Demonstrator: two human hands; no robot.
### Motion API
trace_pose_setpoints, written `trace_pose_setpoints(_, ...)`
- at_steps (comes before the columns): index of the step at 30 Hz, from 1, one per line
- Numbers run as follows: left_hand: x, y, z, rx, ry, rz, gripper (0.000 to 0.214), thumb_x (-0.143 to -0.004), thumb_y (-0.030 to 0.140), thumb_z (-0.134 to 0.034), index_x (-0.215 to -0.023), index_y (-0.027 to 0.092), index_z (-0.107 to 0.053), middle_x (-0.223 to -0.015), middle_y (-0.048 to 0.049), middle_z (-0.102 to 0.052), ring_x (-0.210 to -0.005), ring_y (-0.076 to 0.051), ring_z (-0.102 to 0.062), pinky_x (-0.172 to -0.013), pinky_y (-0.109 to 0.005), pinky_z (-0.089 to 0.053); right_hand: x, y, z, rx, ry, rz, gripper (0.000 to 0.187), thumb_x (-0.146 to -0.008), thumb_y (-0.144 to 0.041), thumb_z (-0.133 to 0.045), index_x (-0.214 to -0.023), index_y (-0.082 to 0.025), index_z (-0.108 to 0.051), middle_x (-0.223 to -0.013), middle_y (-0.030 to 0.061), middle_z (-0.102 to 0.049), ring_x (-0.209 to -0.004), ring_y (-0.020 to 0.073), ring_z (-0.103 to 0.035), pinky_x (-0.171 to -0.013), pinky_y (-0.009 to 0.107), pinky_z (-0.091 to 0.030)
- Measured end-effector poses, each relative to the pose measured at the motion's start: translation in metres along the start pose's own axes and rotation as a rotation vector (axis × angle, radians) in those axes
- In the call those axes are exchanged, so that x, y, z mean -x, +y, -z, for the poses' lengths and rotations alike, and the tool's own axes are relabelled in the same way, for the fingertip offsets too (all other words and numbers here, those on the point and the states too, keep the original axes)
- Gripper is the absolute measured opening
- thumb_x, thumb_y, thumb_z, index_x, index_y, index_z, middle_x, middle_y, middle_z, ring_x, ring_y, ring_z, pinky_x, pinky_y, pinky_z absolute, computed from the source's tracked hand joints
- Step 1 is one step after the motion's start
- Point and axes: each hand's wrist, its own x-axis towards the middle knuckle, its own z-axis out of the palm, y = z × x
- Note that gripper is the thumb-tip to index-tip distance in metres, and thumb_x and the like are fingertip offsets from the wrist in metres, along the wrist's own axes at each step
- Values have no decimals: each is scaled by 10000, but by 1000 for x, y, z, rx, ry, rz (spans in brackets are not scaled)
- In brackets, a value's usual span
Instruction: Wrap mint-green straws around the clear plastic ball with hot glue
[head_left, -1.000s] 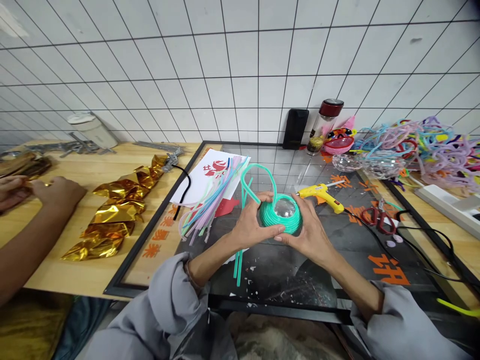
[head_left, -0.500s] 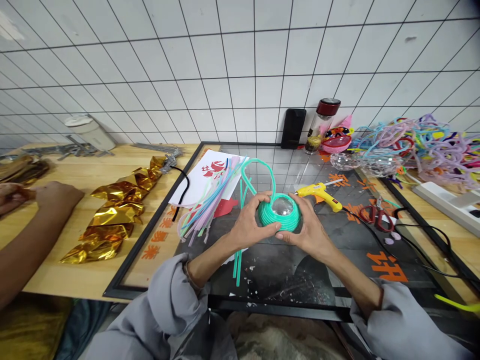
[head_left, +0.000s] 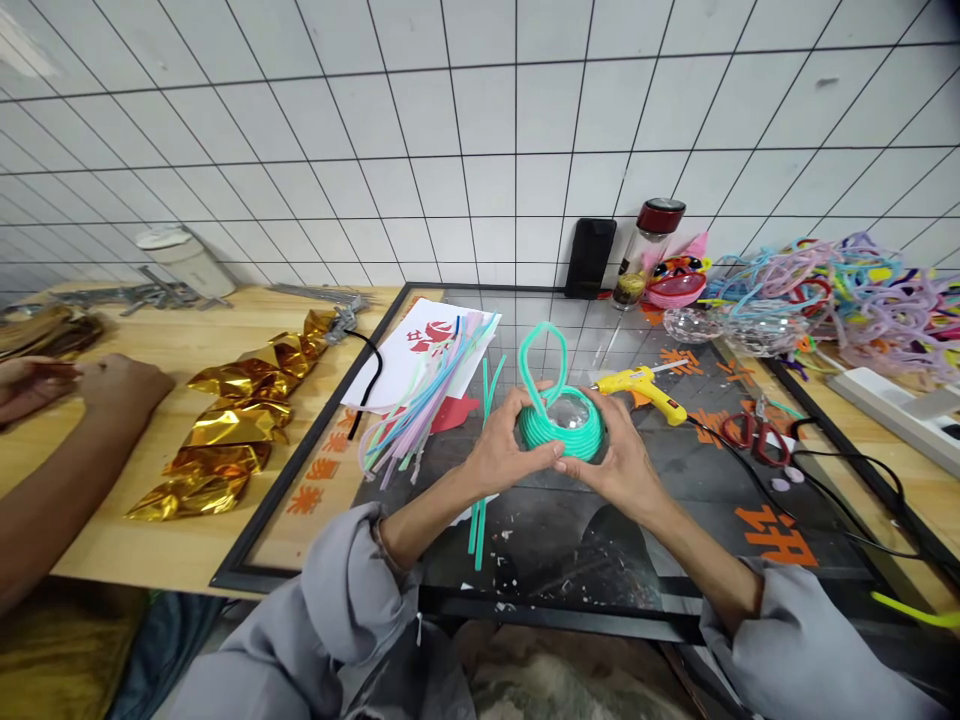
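Between my hands is a clear plastic dome (head_left: 568, 411) wrapped round its side with coils of green pipe cleaner (head_left: 562, 440). A loop of the same pipe cleaner stands up from its left top. My left hand (head_left: 504, 440) grips the left side, thumb in front. The right side is held by my right hand (head_left: 616, 440), its thumb meeting the left one at the front. Loose green pipe cleaners (head_left: 480, 530) lie partly behind my left wrist. Just right of my right fingers rests a yellow hot glue gun (head_left: 643, 388).
Pastel pipe cleaners (head_left: 427, 410) lie over white paper (head_left: 397, 355). Red-handled scissors (head_left: 754, 438), black cables and a power strip (head_left: 900, 415) are at right. A phone (head_left: 590, 258) and a bottle (head_left: 645, 250) stand by the wall. Gold foil (head_left: 232, 430) and another person's hands (head_left: 124, 385) are at left.
The pipe cleaner's raised loop has changed from a wide arch reaching left to a narrow upright loop above the dome. Both hands keep their hold in nearly the same place.
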Motion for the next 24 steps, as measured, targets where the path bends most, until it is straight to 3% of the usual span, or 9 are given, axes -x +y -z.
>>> trace_pose_setpoints(5,0,1,-1,-33,8,5,529,-717,341,-825,-1107,240,-482,-1413,-134,-576,-1326,-301,-563,-1122,-498,-425,0,-1,6,4,-47,-26,918,-684,-675,-767,-1427,-230,-461,-1380,165,-525,-1322,368,-490,-1115,613,-387)
trace_pose_setpoints(8,0,6,-1,-68,-13,-38,544,-718,340,-828,-1123,240,-480,-1412,-137,-565,-1336,-298,-550,-1133,-496,-420,-7,-7,14,-53,-71,-1,821,-751,-659,-720,-1425,-253,-486,-1432,148,-499,-1383,351,-445,-1152,585,-361)
trace_pose_setpoints(11,0,11,-1,-117,-37,-121,484,-749,298,-793,-1135,240,-505,-1413,-125,-560,-1342,-298,-538,-1136,-504,-419,-21,-21,23,-153,-115,10,681,-830,-635,-653,-1393,-270,-534,-1413,119,-531,-1362,318,-484,-1120,526,-422)
trace_pose_setpoints(14,0,13,-1,-136,-55,-166,478,-769,288,-776,-1170,243,-521,-1418,-125,-557,-1355,-309,-525,-1136,-525,-416,-37,-38,29,-174,-98,55,552,-844,-593,-669,-1295,-278,-621,-1333,91,-600,-1279,287,-550,-1079,489,-459)
trace_pose_setpoints(17,-1,12,0,-142,-65,-172,480,-777,314,-781,-1177,243,-527,-1426,-134,-554,-1347,-320,-533,-1123,-536,-423,-45,-52,33,-196,-71,145,323,-913,-527,-618,-1033,-253,-740,-1070,71,-685,-1073,247,-637,-967,436,-511)
trace_pose_setpoints(21,-2,10,1,-138,-45,-161,483,-753,353,-801,-1143,238,-541,-1401,-142,-567,-1312,-322,-556,-1086,-528,-450,-41,-60,40,-146,10,189,287,-944,-479,-597,-889,-253,-764,-871,48,-683,-871,211,-645,-793,372,-536)
trace_pose_setpoints(24,-3,10,2,-123,-39,-154,474,-748,333,-800,-1138,235,-550,-1394,-141,-574,-1303,-311,-564,-1100,-516,-441,-33,-55,47,-189,21,109,260,-908,-487,-651,-881,-256,-767,-836,38,-727,-795,204,-670,-733,356,-554)
